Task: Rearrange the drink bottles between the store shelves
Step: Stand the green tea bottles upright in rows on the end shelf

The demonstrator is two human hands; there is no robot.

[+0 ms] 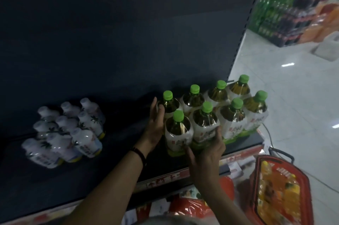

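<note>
**Lime caps, amber drink, dark shelf**

The green-capped drink bottles (pixel 204 123) I'm handling have bright lime caps (pixel 207 106) and olive-amber liquid. Their white labels (pixel 178 139) show red characters above a green band. The white bottles (pixel 85 141) have white caps, a dark palm-leaf print and a yellow base stripe. My shelf (pixel 119 151) is near-black navy, and its price strip (pixel 165 181) is red with white characters. My wristband (pixel 139 152) is black. The shopping basket (pixel 304 184) is red, and the packs inside it (pixel 275 188) are orange and yellow. The floor (pixel 293 77) is pale grey-white. The stacked bottles (pixel 275 0) are green.
</note>
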